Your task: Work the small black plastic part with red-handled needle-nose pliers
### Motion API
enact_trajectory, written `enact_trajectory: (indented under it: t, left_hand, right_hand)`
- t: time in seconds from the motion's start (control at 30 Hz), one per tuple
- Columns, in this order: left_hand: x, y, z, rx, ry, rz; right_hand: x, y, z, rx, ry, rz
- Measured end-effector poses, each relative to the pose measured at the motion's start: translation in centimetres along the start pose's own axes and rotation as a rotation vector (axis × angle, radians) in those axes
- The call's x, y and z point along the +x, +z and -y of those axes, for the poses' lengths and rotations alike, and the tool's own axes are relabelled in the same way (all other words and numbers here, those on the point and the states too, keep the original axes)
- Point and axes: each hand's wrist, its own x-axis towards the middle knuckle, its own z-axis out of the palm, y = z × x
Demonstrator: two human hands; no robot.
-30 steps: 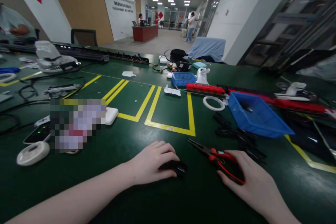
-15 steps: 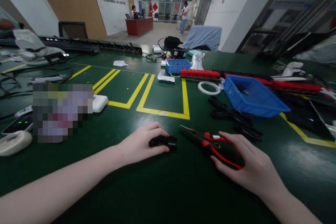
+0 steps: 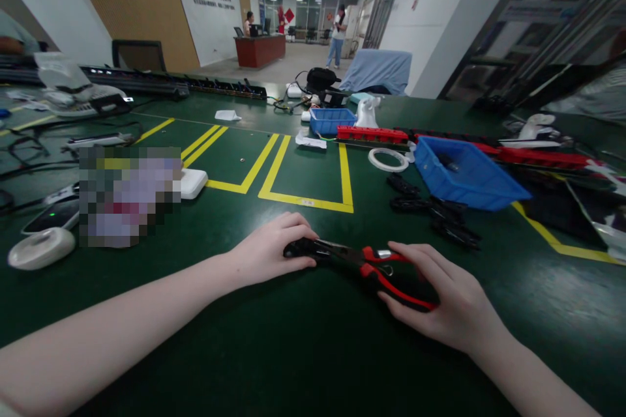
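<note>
My left hand (image 3: 278,247) pinches a small black part (image 3: 302,248) above the green table (image 3: 293,352). Red-and-black long-nose pliers (image 3: 369,262) are in my right hand (image 3: 450,300), its thumb and fingers around the two handles. The handles are spread, and the plier jaws point left and reach the right end of the black part. Whether the jaws are closed on it I cannot tell. Several black pieces (image 3: 454,225) lie beyond my right hand, beside a blue bin (image 3: 469,172).
Further back are a white ring (image 3: 388,159), a small blue bin (image 3: 332,121) and a red strip (image 3: 374,135). On the left lie a white box (image 3: 193,184), a white rounded object (image 3: 42,248) and cables. A person (image 3: 337,36) stands far off.
My right hand has moved left with the pliers, and their tips now meet the black part. My left hand has shifted slightly up and right, still holding it. The view has shifted a little.
</note>
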Motion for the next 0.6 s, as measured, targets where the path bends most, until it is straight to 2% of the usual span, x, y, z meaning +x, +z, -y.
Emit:
enact_trajectory:
  t: [0.47, 0.6]
  left_hand:
    - [0.15, -0.20, 0.06, -0.065, -0.013, -0.026]
    - [0.15, -0.10, 0.31, -0.059, -0.008, -0.028]
  right_hand:
    - [0.08, 0.07, -0.19, -0.083, -0.079, -0.012]
    - [0.11, 0.00, -0.05, -0.070, -0.056, -0.020]
